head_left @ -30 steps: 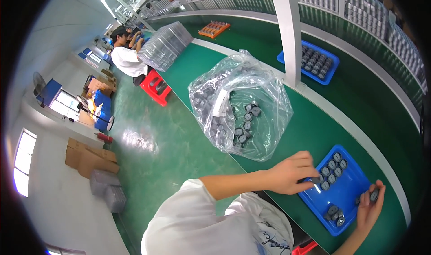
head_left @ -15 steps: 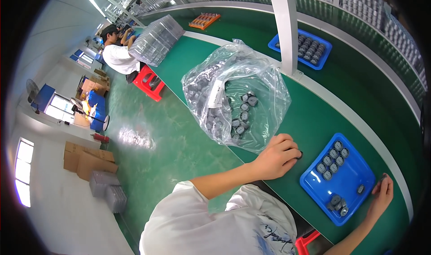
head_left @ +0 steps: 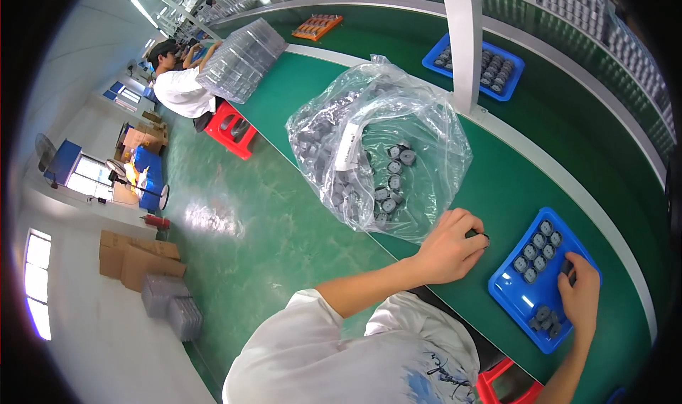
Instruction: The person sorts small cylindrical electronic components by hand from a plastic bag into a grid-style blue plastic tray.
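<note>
My left hand point(head_left: 449, 249) is closed just beside the clear plastic bag point(head_left: 437, 137), its fingers pinched on a small dark part that shows only at the fingertips. Small round grey parts point(head_left: 394, 167) lie inside the bag. Over the right side of a blue tray point(head_left: 506, 299), my right hand point(head_left: 584, 292) pinches a small grey round part point(head_left: 566, 267) between thumb and fingers. Rows of round grey parts point(head_left: 538, 250) stand in the tray's far part, and a loose pile of grey parts point(head_left: 545, 320) lies near its close corner.
A second blue tray point(head_left: 513, 91) of grey parts sits behind the white post point(head_left: 463, 56). An orange tray point(head_left: 317, 27) lies farther along. Stacked clear plastic trays point(head_left: 245, 61) stand at the bench's far left, near a seated person point(head_left: 181, 88).
My right hand has moved left from the tray's outer edge to over the tray, where a single grey part lay. The left hand stays pinched beside the bag; the view has shifted slightly.
</note>
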`<state>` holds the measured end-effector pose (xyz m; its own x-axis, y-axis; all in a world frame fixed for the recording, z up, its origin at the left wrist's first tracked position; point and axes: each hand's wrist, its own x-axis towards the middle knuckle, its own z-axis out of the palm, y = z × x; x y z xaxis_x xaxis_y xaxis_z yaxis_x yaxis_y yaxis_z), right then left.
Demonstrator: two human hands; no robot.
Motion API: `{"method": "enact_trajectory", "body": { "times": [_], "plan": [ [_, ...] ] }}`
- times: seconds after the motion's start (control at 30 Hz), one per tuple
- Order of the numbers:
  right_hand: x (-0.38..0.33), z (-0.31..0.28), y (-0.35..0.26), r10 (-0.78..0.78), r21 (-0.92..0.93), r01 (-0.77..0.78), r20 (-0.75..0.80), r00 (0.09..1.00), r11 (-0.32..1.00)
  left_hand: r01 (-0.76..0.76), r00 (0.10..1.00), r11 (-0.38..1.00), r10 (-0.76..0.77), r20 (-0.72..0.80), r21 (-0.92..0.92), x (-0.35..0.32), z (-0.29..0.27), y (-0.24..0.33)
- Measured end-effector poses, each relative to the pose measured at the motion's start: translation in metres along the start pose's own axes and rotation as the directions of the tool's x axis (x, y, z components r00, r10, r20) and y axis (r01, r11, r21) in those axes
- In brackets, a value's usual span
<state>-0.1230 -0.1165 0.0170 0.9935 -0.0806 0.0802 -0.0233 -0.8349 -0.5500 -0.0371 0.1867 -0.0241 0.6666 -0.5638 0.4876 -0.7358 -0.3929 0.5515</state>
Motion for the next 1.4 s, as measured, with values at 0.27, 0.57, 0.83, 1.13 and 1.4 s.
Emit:
{"method": "enact_trajectory", "body": {
  "times": [0.27,0.57,0.83,1.13,1.4],
  "plan": [
    [0.007,-0.009,-0.022,0.213,-0.045,-0.209,0.085,0.973,0.977,0.004,0.999,0.999,-0.005,-0.038,-0.041,-0.001,0.002,-0.003],
    [0.006,-0.01,-0.016,0.111,0.005,-0.111,-0.009,0.994,0.994,-0.011,1.0,0.998,0.009,-0.025,-0.062,0.0,0.001,-0.005],
    [-0.003,-0.004,-0.018,0.034,-0.202,-0.039,-0.03,0.999,0.979,-0.022,0.999,0.999,0.021,-0.026,-0.039,-0.002,0.0,-0.005],
    [-0.038,-0.022,-0.032,0.124,-0.035,-0.129,-0.123,0.985,0.991,-0.067,0.995,0.97,0.047,-0.092,-0.235,-0.003,0.003,0.003],
    [-0.037,0.001,-0.071,-0.204,0.025,0.203,0.059,0.977,0.979,-0.138,0.985,0.954,0.159,0.061,-0.265,0.013,-0.009,0.037]
  ]
}}
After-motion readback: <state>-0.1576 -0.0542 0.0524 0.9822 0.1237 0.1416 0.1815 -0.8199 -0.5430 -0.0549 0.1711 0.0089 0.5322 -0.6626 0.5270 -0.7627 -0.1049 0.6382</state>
